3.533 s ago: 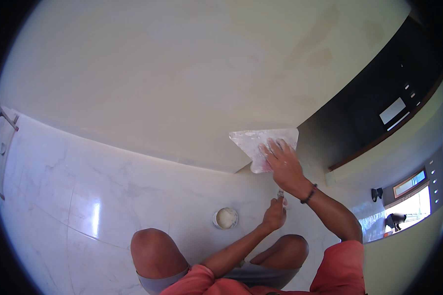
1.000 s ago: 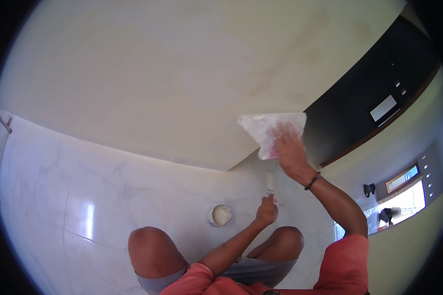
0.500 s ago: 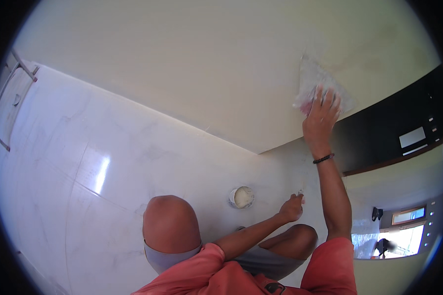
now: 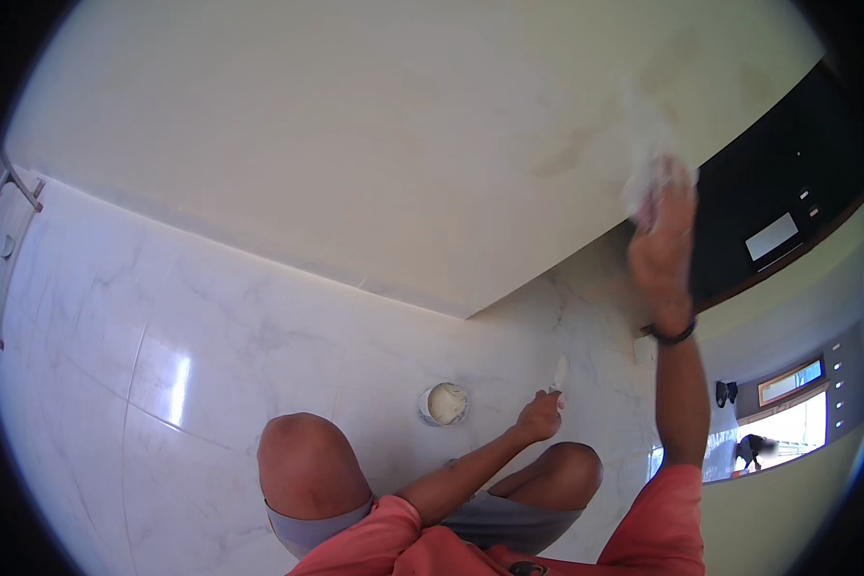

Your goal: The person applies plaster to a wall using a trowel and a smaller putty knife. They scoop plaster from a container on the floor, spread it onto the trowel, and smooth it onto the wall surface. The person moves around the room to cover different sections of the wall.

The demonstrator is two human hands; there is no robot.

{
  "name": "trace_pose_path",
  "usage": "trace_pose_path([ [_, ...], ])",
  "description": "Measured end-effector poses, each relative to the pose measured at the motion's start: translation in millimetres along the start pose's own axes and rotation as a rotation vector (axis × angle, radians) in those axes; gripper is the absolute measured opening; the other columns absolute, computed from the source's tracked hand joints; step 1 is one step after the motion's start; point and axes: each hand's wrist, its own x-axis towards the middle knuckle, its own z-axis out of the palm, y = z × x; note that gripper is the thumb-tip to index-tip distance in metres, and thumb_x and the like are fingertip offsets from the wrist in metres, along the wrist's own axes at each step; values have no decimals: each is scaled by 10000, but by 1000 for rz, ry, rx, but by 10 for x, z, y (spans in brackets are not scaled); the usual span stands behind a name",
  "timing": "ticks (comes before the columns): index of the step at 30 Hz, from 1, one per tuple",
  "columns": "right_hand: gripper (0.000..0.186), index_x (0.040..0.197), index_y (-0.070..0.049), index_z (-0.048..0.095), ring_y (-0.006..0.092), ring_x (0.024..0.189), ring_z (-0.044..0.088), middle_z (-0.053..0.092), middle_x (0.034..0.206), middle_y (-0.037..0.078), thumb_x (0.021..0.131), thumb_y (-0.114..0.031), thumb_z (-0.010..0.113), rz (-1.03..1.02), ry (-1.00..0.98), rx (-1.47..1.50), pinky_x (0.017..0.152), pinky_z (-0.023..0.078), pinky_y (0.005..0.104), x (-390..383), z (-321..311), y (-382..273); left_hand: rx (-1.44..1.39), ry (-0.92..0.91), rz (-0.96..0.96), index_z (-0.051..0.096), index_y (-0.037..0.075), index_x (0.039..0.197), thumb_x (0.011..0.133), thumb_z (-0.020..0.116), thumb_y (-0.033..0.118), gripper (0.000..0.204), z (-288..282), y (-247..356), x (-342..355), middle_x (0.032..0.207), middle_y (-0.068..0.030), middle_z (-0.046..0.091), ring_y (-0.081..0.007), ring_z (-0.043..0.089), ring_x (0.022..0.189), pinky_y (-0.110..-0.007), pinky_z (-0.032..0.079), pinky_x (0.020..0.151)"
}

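Note:
My right hand [image 4: 664, 230] is raised against the pale wall [image 4: 374, 154], its fingers closed on a whitish, flat putty spreader [image 4: 646, 139]. Motion smears both hand and spreader, and I cannot tell whether the edge touches the wall. Damp-looking darker patches show on the wall beside it. Low over the floor, my left hand [image 4: 540, 417] grips a putty knife [image 4: 561, 372] with a pale, smeared blade pointing away from me. To the left of that hand, a small round tub [image 4: 444, 405] of off-white paste stands on the floor.
White marbled tiles [image 4: 221, 317] cover the floor around my bent knees. A metal-legged stand [image 4: 10, 221] is at the far left. A black panel [image 4: 758, 182] lies beyond the wall's right edge. Another person [image 4: 754, 449] bends near a bright opening at the right.
My right hand has swept the spreader rightward to near the wall's edge, leaving darker patches in view. The view has shifted slightly; my left hand still holds the putty knife.

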Motion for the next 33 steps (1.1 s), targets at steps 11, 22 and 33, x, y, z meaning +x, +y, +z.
trace_pose_path([
  [11,585,1411,-75,313,485,1289,246,292,1417,237,874,-165,526,65,-180,-52,1028,181,656,-551,1018,-664,4,-66,223,626,94,967,775,509,102,225,317,-368,229,1133,-166,588,-336,558,1061,-426,431,938],
  [22,527,1375,-26,367,433,1307,288,371,1378,236,860,-65,469,-51,-426,308,1080,196,553,-1067,577,-649,53,-2,71,588,3,974,876,452,196,256,36,-243,-2,951,-236,623,-391,601,945,-475,467,843],
  [33,591,1426,-105,312,425,1309,288,323,1425,206,859,-33,463,82,97,-215,1052,285,504,105,756,116,157,172,57,536,-3,1089,859,464,178,301,-243,-55,-88,1082,-246,539,-397,567,993,-476,460,866],
])
